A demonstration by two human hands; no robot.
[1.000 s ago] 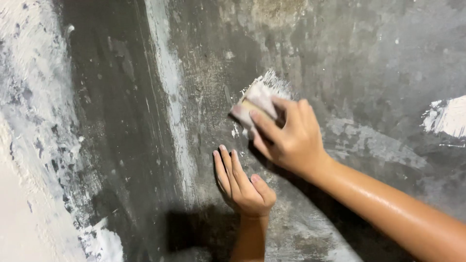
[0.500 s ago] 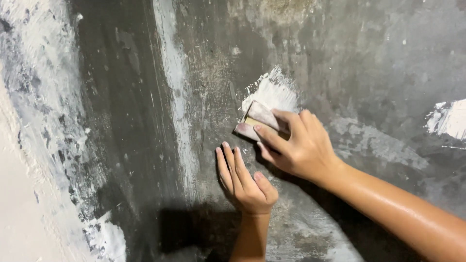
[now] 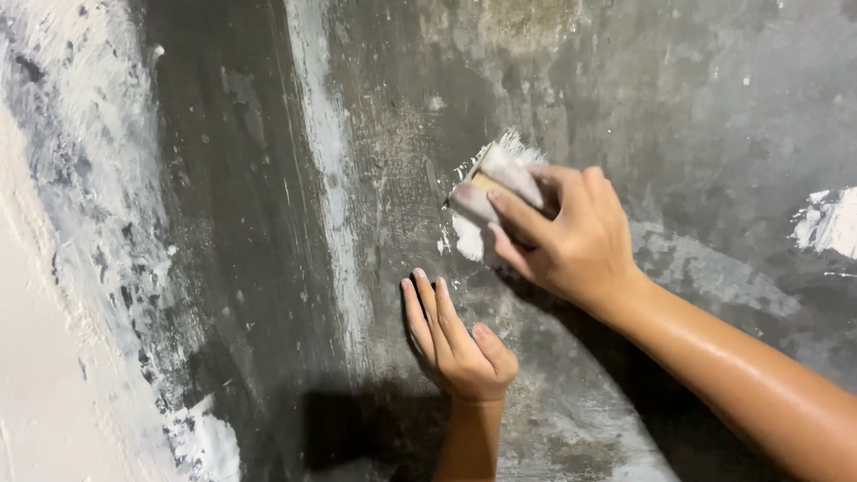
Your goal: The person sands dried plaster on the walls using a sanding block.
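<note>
Right hand grips a small putty-smeared scraper, its long axis slanting from upper right to lower left, pressed against the dark grey wall over a fresh white putty patch near the wall's middle. Left hand, fingers extended upward, lies flat on the wall just below, holding nothing.

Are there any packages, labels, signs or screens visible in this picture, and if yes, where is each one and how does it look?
None are in view.
Only a dark grey wall with white plaster streaks shows.
The right hand presses a small plaster-coated block against the wall.
The left hand lies flat on the wall below the block.
</note>
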